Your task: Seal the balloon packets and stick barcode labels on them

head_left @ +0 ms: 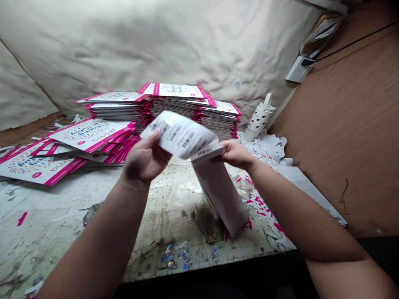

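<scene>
My left hand (146, 158) pinches the left end of a curved sheet of barcode labels (179, 133) between thumb and fingers. Its right end runs over to a folded stack of label sheets (220, 191), which hangs down above the table. My right hand (237, 153) is closed on the upper edge of that stack. Small printed text and barcodes show on the raised sheet. The lower end of the stack is smeared by motion, and some fingers of my right hand are hidden.
Pink-edged printed boards (121, 112) stand in tall stacks at the back, with a looser pile (84, 135) at left. A white heart-patterned tumbler (259, 120) stands among paper scraps (271, 147). Pink and white offcuts litter the worn table (156, 216). A power socket (298, 69) hangs at right.
</scene>
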Demonstrator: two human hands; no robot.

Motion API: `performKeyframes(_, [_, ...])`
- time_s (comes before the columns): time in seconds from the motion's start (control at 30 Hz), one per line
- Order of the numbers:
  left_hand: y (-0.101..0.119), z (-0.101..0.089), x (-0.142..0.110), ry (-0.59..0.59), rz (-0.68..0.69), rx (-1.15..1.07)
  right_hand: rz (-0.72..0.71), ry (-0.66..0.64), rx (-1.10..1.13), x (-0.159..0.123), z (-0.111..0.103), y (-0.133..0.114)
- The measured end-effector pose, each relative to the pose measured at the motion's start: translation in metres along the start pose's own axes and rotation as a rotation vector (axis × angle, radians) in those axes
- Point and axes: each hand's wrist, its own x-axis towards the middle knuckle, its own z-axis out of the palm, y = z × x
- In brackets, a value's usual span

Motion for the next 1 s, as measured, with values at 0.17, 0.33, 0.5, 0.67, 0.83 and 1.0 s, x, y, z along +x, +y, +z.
performKeyframes(0.17, [0.036, 0.086, 0.004, -0.434, 0.218, 0.089, -0.468, 0.280, -0.422, -0.048, -0.026, -0.084])
performKeyframes(0.33, [0.016, 0.124, -0.001, -0.519, 0.141, 0.183, -0.296, 0.263, -0.443, -0.131, -0.022, -0.056])
performKeyframes(0.5, [-0.079, 0.092, 0.013, -0.330, -0.273, 0.316, 0.239, 0.155, -0.247, -0.201, -0.010, 0.037])
performKeyframes(0.67, [-0.167, 0.065, 0.028, -0.103, -0.553, 0.449, 0.426, 0.144, 0.054, -0.235, -0.011, 0.067])
performKeyframes(0.83, [-0.214, 0.065, 0.038, -0.003, -0.679, 0.586, 0.417, 0.306, 0.130, -0.258, -0.014, 0.067])
performKeyframes(1.0, [-0.208, 0.057, 0.036, 0.103, -0.654, 0.698, 0.386, 0.414, -0.015, -0.277, -0.011, 0.071])
